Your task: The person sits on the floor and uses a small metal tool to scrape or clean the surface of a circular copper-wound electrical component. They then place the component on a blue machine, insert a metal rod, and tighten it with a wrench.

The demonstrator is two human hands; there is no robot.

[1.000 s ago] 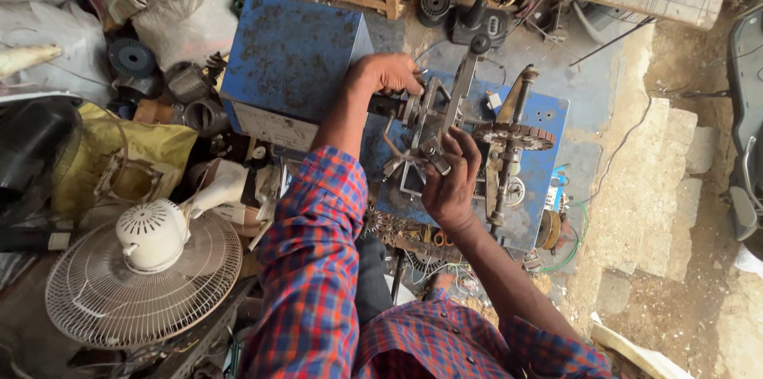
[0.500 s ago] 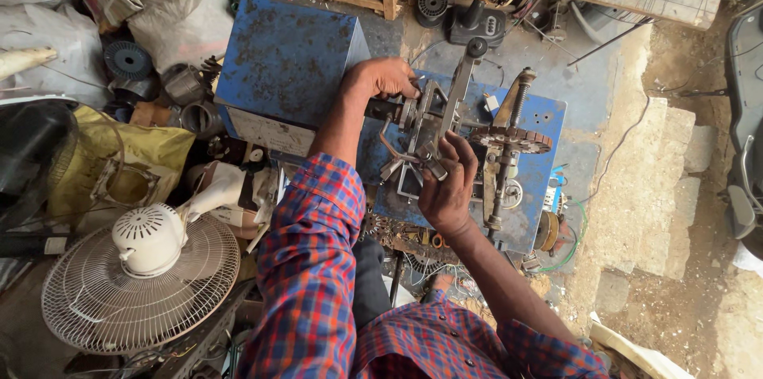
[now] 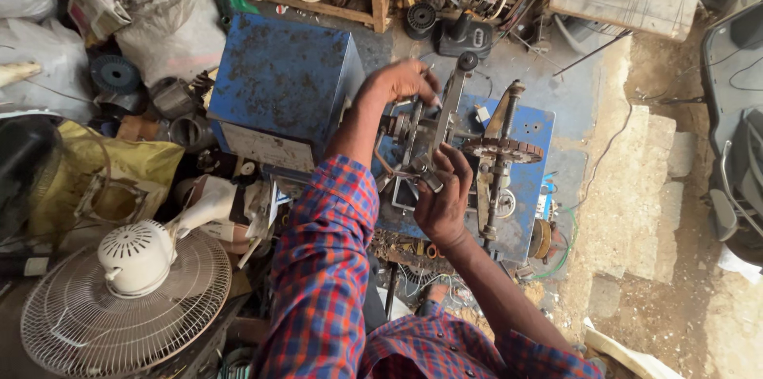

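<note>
Hands on grey metal winding machine (image 3: 445,148), toothed gear (image 3: 502,148) beside; left hand (image 3: 407,81) gripping upper frame, right hand (image 3: 442,203) pinching small metal part; rusty blue box (image 3: 278,85) alongside.

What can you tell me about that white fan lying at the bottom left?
The white fan lies tipped over among the clutter, its round wire grille facing up, with a domed, vented plastic motor housing on top and a curved neck reaching toward the person's checked sleeve. It looks dusty and worn. Neither hand touches it.
</note>
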